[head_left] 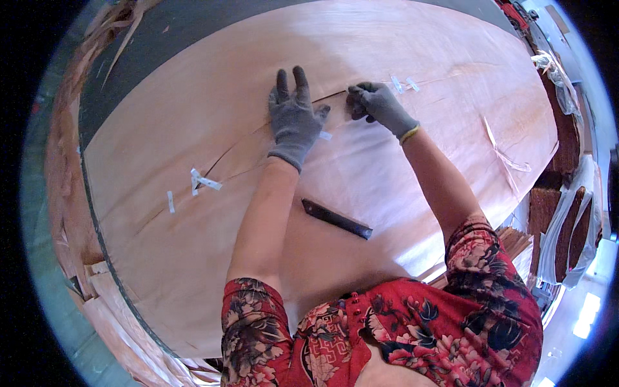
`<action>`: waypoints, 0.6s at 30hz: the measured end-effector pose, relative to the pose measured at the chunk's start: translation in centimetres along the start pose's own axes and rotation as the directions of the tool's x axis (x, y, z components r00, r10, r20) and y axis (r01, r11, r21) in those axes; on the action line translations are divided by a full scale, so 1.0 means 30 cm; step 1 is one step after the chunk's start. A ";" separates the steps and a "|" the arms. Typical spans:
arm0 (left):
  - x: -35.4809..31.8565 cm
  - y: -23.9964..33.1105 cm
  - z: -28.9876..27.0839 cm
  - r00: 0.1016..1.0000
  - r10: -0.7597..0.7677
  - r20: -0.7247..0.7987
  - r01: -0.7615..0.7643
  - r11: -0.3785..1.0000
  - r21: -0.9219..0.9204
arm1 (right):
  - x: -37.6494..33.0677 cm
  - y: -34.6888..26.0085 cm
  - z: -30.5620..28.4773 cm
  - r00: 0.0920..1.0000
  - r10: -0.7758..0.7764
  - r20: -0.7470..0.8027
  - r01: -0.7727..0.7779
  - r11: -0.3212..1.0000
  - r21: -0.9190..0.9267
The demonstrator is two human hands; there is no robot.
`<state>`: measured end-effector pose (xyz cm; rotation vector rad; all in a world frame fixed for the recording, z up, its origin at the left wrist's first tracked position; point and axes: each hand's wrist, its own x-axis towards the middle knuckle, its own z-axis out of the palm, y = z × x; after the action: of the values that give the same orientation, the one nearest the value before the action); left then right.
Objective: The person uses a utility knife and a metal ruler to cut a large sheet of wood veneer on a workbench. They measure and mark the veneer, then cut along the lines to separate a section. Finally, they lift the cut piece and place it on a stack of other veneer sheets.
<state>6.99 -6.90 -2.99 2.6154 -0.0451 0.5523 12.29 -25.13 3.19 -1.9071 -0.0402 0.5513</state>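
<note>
My left hand, in a grey knitted glove (293, 122), is lying palm down just above the centre of the frame, its fingers spreading wide and gripping nothing. My right hand, in a matching grey glove with a yellow cuff edge (379, 106), is curling its fingers in towards the thumb to the right of it; I cannot tell whether they are pinching anything. Both are resting over a broad, thin, pale tan wood veneer sheet (361, 168), which is filling most of the frame. If my hands were pulling apart or pressing unevenly, I judge, the narrow dark split (330, 97) between them could be lengthening, or its edges overlapping. The short white tape strips (207, 182) at lower left could be peeling under such strain. The sheet's long axis is running from left to right, tilting up rightward, and the split is following it. A dark, flat, narrow bar (337, 219) is lying below, slanting down rightward.
</note>
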 end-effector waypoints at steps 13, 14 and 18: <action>-0.011 -0.028 0.016 0.995 0.098 -0.003 -0.098 0.993 0.059 | 0.131 -0.083 0.103 0.970 0.150 0.190 -0.084 0.944 -0.318; -0.006 -0.024 0.020 0.993 0.113 -0.025 -0.111 0.991 0.068 | 0.134 -0.088 0.097 0.967 0.160 0.199 -0.083 0.933 -0.351; -0.003 -0.015 0.023 0.993 0.087 -0.076 -0.089 0.996 -0.027 | 0.165 -0.071 0.073 0.952 0.224 0.207 -0.155 0.940 -0.304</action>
<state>7.23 -6.82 -3.78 2.5703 -0.1444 0.6743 16.31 -20.97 2.67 -2.1266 -0.0959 0.9500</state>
